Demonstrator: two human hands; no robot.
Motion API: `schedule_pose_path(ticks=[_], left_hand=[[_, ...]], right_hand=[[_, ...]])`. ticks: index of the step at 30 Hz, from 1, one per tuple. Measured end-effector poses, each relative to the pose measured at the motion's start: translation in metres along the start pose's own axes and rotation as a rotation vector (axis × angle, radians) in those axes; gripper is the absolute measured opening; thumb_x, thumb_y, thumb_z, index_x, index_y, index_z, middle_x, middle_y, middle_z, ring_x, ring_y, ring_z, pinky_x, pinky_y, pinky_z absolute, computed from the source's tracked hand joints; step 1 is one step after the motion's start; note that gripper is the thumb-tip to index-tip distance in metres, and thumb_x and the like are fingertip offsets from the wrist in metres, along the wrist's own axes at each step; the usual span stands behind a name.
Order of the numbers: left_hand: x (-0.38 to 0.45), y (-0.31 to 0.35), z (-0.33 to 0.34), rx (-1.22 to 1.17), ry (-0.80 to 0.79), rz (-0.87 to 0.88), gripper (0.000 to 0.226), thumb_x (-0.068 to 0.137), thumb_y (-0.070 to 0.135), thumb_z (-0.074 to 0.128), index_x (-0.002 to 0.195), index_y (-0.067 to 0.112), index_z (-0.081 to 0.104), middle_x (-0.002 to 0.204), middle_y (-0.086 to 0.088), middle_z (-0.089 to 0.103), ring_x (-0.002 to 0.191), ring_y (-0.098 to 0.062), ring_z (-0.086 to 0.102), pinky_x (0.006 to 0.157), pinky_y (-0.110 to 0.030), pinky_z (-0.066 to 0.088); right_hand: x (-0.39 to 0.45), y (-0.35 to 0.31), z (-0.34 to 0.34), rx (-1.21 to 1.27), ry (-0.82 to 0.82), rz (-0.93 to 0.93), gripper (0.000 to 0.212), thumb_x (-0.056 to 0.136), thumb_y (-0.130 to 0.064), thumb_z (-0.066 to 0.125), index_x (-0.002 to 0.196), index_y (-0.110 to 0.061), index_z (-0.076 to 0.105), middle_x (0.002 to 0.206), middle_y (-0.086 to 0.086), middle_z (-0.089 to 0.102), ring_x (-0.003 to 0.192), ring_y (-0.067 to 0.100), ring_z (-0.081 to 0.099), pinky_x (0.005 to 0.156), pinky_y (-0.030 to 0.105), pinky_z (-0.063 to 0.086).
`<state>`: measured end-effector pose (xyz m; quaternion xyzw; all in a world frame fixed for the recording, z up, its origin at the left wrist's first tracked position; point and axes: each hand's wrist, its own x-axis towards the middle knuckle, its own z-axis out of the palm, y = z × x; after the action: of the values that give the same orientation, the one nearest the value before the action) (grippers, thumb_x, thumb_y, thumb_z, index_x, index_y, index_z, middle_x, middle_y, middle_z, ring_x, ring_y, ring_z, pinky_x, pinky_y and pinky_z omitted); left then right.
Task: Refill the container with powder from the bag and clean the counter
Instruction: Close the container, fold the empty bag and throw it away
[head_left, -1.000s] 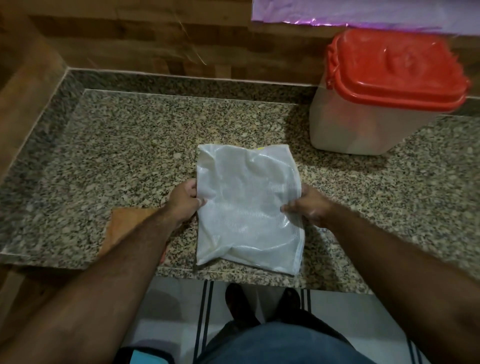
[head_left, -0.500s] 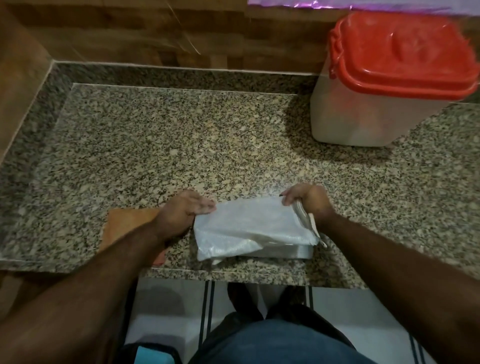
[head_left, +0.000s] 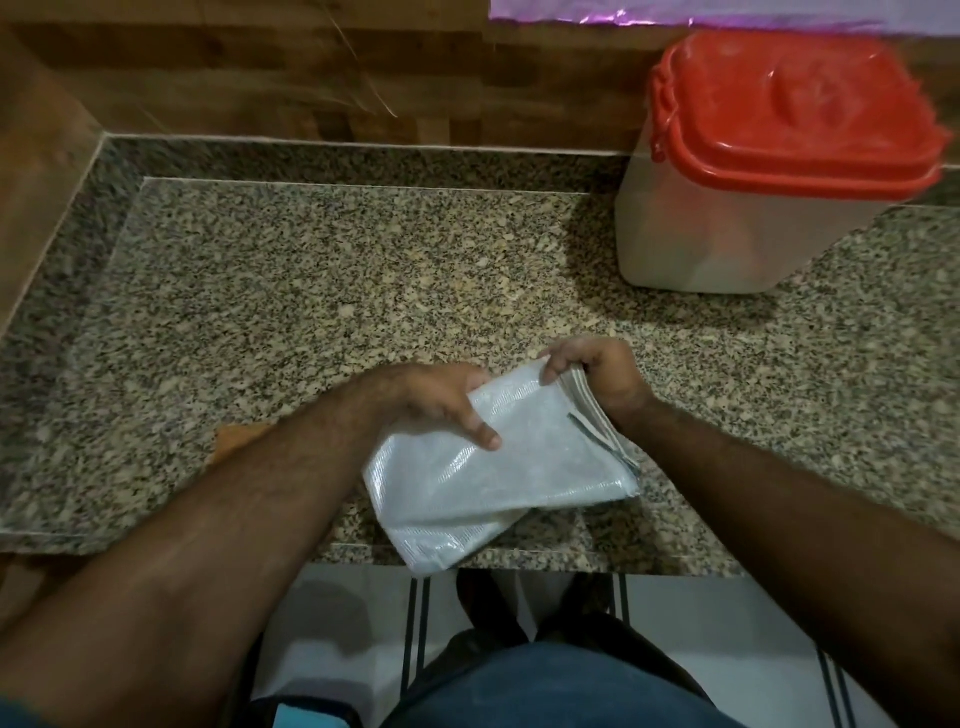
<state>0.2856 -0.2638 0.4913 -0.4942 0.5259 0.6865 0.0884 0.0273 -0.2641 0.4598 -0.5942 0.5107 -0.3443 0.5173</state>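
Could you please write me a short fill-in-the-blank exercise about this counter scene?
1. The container at the back right has a ____ lid.
2. The lid on the container is ____.
3. The white bag is held by ____ hands, the left hand and the right hand.
4. The counter is speckled ____.

Missing words: red; closed; both; granite
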Motion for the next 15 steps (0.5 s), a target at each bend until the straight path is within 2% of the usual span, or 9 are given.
schedule_pose_path(ticks=[3, 4, 6, 8, 9, 11, 12, 14, 15], left_hand=[[-0.010, -0.005, 0.003, -0.084, 0.138, 0.049, 0.046, 0.086, 0.010, 0.088, 0.129, 0.015, 0.072, 0.115, 0.001, 0.084, 0.103, -0.021, 0.082, 0.090, -0.045, 0.065], [-0.013, -0.010, 0.001, -0.083, 0.173, 0.048, 0.040, 0.089, 0.012, 0.086, 0.127, 0.017, 0.073, 0.113, 0.001, 0.084, 0.102, -0.022, 0.082, 0.089, -0.046, 0.065], [-0.018, -0.023, -0.005, -0.098, 0.225, 0.050, 0.035, 0.091, 0.015, 0.085, 0.124, 0.020, 0.075, 0.113, 0.002, 0.084, 0.105, -0.023, 0.081, 0.091, -0.048, 0.064], [-0.022, -0.037, -0.010, -0.203, 0.290, 0.066, 0.038, 0.089, 0.016, 0.086, 0.126, 0.019, 0.075, 0.118, 0.000, 0.083, 0.111, -0.025, 0.079, 0.100, -0.053, 0.060], [-0.022, -0.043, -0.011, -0.273, 0.327, 0.088, 0.042, 0.089, 0.016, 0.086, 0.129, 0.017, 0.074, 0.120, -0.002, 0.083, 0.114, -0.026, 0.078, 0.104, -0.055, 0.058], [-0.024, -0.050, -0.008, -0.427, 0.398, 0.169, 0.045, 0.088, 0.015, 0.087, 0.131, 0.013, 0.073, 0.122, -0.008, 0.082, 0.116, -0.032, 0.078, 0.105, -0.057, 0.058], [-0.023, -0.051, -0.005, -0.508, 0.436, 0.200, 0.047, 0.086, 0.016, 0.087, 0.131, 0.010, 0.072, 0.122, -0.012, 0.081, 0.115, -0.036, 0.078, 0.102, -0.059, 0.059], [-0.019, -0.050, 0.004, -0.650, 0.496, 0.263, 0.048, 0.085, 0.015, 0.087, 0.129, 0.007, 0.072, 0.122, -0.017, 0.081, 0.113, -0.041, 0.077, 0.097, -0.058, 0.062], [-0.017, -0.048, 0.011, -0.708, 0.519, 0.289, 0.044, 0.087, 0.013, 0.085, 0.128, 0.005, 0.072, 0.122, -0.019, 0.080, 0.111, -0.041, 0.078, 0.094, -0.057, 0.063]], right_hand=[[0.015, -0.018, -0.021, -0.265, -0.151, 0.005, 0.034, 0.091, 0.014, 0.070, 0.109, -0.012, 0.083, 0.108, -0.010, 0.078, 0.099, -0.003, 0.073, 0.093, 0.019, 0.059], [0.018, -0.019, -0.031, -0.213, -0.153, 0.082, 0.044, 0.095, 0.017, 0.060, 0.121, -0.013, 0.079, 0.117, -0.009, 0.076, 0.106, -0.001, 0.072, 0.097, 0.022, 0.059], [0.017, -0.020, -0.045, 0.051, -0.015, 0.251, 0.050, 0.098, 0.019, 0.047, 0.127, -0.012, 0.074, 0.124, -0.001, 0.075, 0.113, 0.014, 0.071, 0.096, 0.035, 0.060], [0.005, -0.014, -0.045, 0.276, 0.149, 0.392, 0.024, 0.105, -0.002, 0.055, 0.117, -0.012, 0.074, 0.121, 0.007, 0.076, 0.111, 0.024, 0.070, 0.100, 0.047, 0.056], [-0.004, -0.013, -0.039, 0.382, 0.153, 0.454, 0.016, 0.108, -0.021, 0.058, 0.108, -0.012, 0.072, 0.115, 0.011, 0.075, 0.101, 0.026, 0.068, 0.098, 0.050, 0.054], [-0.023, -0.004, -0.017, 0.608, 0.045, 0.537, 0.045, 0.102, -0.060, 0.059, 0.096, -0.016, 0.063, 0.094, 0.013, 0.064, 0.081, 0.026, 0.055, 0.087, 0.044, 0.048], [-0.031, -0.003, -0.006, 0.681, 0.001, 0.553, 0.063, 0.091, -0.077, 0.061, 0.101, -0.014, 0.063, 0.093, 0.012, 0.062, 0.082, 0.026, 0.053, 0.084, 0.043, 0.045], [-0.042, -0.001, 0.014, 0.725, -0.083, 0.549, 0.102, 0.073, -0.089, 0.067, 0.135, -0.009, 0.064, 0.111, 0.012, 0.070, 0.098, 0.029, 0.063, 0.094, 0.047, 0.045], [-0.046, -0.004, 0.022, 0.731, -0.122, 0.518, 0.107, 0.073, -0.085, 0.070, 0.146, -0.008, 0.059, 0.118, 0.011, 0.071, 0.103, 0.030, 0.066, 0.100, 0.050, 0.046]])
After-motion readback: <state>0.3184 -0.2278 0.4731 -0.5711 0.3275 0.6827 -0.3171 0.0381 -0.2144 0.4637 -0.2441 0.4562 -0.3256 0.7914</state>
